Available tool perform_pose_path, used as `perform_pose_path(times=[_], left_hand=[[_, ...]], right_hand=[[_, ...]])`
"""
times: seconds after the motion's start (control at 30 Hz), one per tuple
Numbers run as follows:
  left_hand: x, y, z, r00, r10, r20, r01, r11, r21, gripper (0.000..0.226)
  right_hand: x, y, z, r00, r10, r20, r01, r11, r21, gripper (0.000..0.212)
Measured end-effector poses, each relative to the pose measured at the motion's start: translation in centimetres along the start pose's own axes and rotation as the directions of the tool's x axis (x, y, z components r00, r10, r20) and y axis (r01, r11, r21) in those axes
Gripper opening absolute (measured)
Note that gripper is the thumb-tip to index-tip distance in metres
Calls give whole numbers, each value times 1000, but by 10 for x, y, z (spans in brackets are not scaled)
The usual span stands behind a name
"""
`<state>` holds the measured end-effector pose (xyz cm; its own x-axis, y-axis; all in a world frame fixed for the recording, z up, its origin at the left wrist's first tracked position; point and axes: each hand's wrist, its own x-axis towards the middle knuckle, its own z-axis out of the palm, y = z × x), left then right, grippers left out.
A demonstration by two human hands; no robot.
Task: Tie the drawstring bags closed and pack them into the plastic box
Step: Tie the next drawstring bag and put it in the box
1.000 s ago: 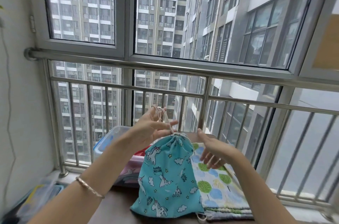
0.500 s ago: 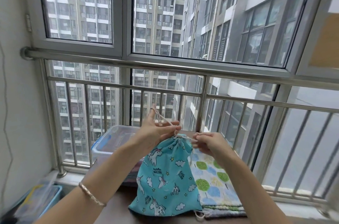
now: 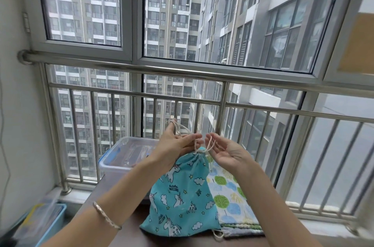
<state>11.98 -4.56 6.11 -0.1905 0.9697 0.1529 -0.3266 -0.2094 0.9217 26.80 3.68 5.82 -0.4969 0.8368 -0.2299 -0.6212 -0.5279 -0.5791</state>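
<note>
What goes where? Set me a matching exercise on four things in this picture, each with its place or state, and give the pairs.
Things:
1. unicorn bag
2. tree-print bag
3. plastic box
4. bracelet

Places or states:
A. on the left wrist
B. lying flat on the table, right of the other bag
C. behind the left forearm, near the railing
D. held up by its cord, mouth gathered shut

Pairs: 1-D, 2-B, 3-C, 4-A
</note>
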Motion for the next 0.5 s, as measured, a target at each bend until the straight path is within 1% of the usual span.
perform_pose_path(times=[0.07,0.1,0.13,0.17,0.2,0.23,0.27,0.3,0.33,0.37,0.4,0.43,0.5], left_hand=[[-2,2,0,1000,19,10,-19,1000,19,52],[-3,4,-1,999,32,-1,-32,999,17,42],[-4,6,-4,999,32,-15,-32,999,-1,38],[-5,8,-8,999,30,-26,-30,999,-19,40],[-4,8,-12,999,44,-31,-44,999,-5,43],[-6,8,-13,996,89,-25,-88,994,61,48],[-6,8,-13,987,159,-7,-155,972,176,55],[-4,9,-11,968,252,24,-246,914,321,62],[-1,9,-7,939,337,73,-333,833,442,66],[1,11,-1,912,391,128,-399,765,506,67],[5,11,2,899,405,166,-428,735,526,70],[9,12,4,892,409,194,-446,719,534,73],[15,14,5,899,382,216,-433,690,580,73]], right_hand=[[1,-3,2,1000,-28,8,28,1000,1,14],[1,-5,1,999,-37,17,38,997,-66,12],[1,-6,-2,999,-43,33,48,983,-176,12],[1,-8,-4,997,-40,58,56,949,-309,13],[1,-9,-6,996,-41,82,73,898,-433,15],[1,-10,-6,992,-52,113,106,824,-557,15],[1,-11,-3,985,-75,156,163,706,-689,15],[2,-11,3,974,-81,210,220,544,-810,16],[1,-10,10,962,-61,266,269,385,-883,16],[-1,-8,18,950,-21,311,304,270,-913,16],[-2,-5,25,941,23,337,325,218,-920,15],[-4,-4,31,930,64,363,342,217,-914,14],[-7,-4,36,903,117,414,376,254,-891,15]])
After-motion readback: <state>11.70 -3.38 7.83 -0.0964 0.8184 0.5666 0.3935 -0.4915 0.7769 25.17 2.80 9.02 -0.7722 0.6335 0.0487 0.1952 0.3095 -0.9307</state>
